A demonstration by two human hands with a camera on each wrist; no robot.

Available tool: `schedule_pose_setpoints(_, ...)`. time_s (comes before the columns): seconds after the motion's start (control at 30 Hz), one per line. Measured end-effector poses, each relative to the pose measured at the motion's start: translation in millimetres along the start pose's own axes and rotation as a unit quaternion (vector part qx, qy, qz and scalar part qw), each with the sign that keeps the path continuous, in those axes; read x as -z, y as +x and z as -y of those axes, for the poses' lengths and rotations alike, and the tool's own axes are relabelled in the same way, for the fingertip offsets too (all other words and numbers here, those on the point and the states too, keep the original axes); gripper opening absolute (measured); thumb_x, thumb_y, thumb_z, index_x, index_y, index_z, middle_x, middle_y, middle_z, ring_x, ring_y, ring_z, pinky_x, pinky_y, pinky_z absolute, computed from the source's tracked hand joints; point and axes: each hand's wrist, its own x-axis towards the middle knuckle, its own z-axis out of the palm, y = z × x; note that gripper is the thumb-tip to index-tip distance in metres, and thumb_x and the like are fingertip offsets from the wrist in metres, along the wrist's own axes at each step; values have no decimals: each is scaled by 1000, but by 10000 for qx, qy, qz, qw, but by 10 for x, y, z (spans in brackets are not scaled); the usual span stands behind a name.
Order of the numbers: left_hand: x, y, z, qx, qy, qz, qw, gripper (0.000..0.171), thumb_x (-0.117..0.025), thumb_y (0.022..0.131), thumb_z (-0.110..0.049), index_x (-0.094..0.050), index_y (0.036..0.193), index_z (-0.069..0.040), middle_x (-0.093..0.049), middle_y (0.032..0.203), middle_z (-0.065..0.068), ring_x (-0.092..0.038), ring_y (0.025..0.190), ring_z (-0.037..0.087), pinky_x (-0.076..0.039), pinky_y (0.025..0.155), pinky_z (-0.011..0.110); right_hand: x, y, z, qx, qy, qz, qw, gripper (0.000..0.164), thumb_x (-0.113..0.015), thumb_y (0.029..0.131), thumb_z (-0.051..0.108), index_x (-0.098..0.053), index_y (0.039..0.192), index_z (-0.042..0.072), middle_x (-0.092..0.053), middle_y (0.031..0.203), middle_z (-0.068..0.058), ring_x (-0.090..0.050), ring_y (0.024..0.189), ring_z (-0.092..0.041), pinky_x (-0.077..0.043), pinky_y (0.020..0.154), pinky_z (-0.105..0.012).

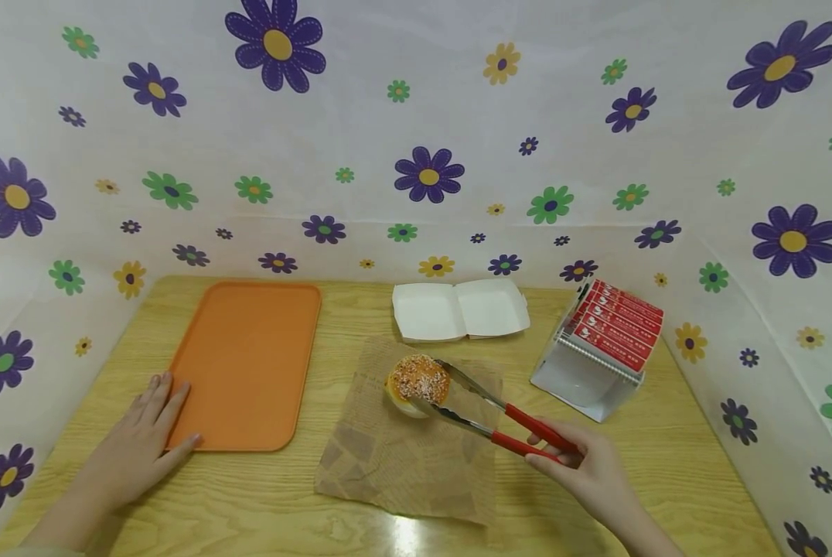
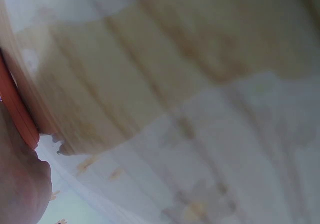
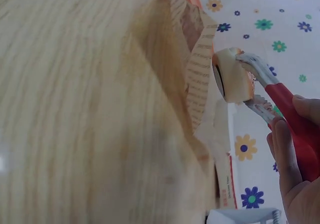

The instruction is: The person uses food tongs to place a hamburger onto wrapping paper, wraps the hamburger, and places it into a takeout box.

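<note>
My right hand [image 1: 586, 464] grips red-handled metal tongs [image 1: 520, 429] over the table's right half. The tongs' tips pinch a sesame-topped burger bun [image 1: 421, 379] from both sides. Brown printed paper [image 1: 416, 464] spreads beneath the bun. In the right wrist view the bun [image 3: 232, 77] hangs apart from the paper, its pale underside with a dark line turned to the camera. On the left, my left hand [image 1: 138, 441] rests with fingers extended at the near-left edge of an orange tray [image 1: 249, 363]. Only part of that hand [image 2: 25, 184] shows in the left wrist view.
An opened white carton [image 1: 426, 309] lies behind the paper. To the right stands a clear holder [image 1: 583, 379] with several red-and-white packets [image 1: 618, 325]. A flower-printed sheet [image 1: 360, 139] encloses the wooden table [image 1: 249, 495] at the back and sides.
</note>
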Motion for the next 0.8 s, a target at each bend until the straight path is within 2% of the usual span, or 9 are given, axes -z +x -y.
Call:
schedule_pose_setpoints(0.23,2,1,-16,-14,12,-72,10000,90,-61,105,-47,-20,168,2,-9,175,32,17,166,28,27,122,15,33,-58,-146,-235,-292,33,9993,44,-86,86,2,-73,127,-7,-80,100,-13,-67,75,5,-60,62,-19)
schedule_pose_setpoints(0.3,8,2,-21,1,29,-72,10000,89,-61,105,-47,-20,168,2,-9,175,32,17,166,28,26,122,15,36,-60,-193,-174,-348,78,9992,44,-87,85,3,-74,127,-6,-80,100,-12,-66,77,6,-61,64,-18)
schedule_pose_setpoints(0.37,20,1,-29,18,44,-73,10000,89,-62,105,-47,-21,168,1,-10,175,32,15,166,30,26,122,14,38,-55,-243,56,-359,121,9993,44,-87,84,2,-74,125,-7,-80,99,-12,-66,77,6,-61,64,-18)
schedule_pose_setpoints(0.57,39,-3,-40,64,14,-43,10000,89,-62,105,-47,-22,168,1,-11,175,32,9,167,35,25,122,14,77,32,-396,1182,-285,283,9922,43,-87,80,-7,-74,121,-9,-77,94,-12,-68,79,6,-62,63,-18)
schedule_pose_setpoints(0.67,31,-4,-33,68,26,-9,10000,89,-61,105,-47,-20,168,1,-11,175,32,10,167,34,26,122,13,111,93,-459,1409,-268,382,9889,45,-87,79,-8,-73,121,-8,-76,94,-11,-67,79,7,-61,62,-18)
schedule_pose_setpoints(0.8,21,-9,-26,85,49,16,10000,90,-62,105,-47,-19,169,-1,-10,175,31,16,166,28,26,120,12,149,184,-513,1518,-252,506,9868,46,-86,79,-9,-72,122,-10,-75,94,-17,-67,78,5,-61,62,-19)
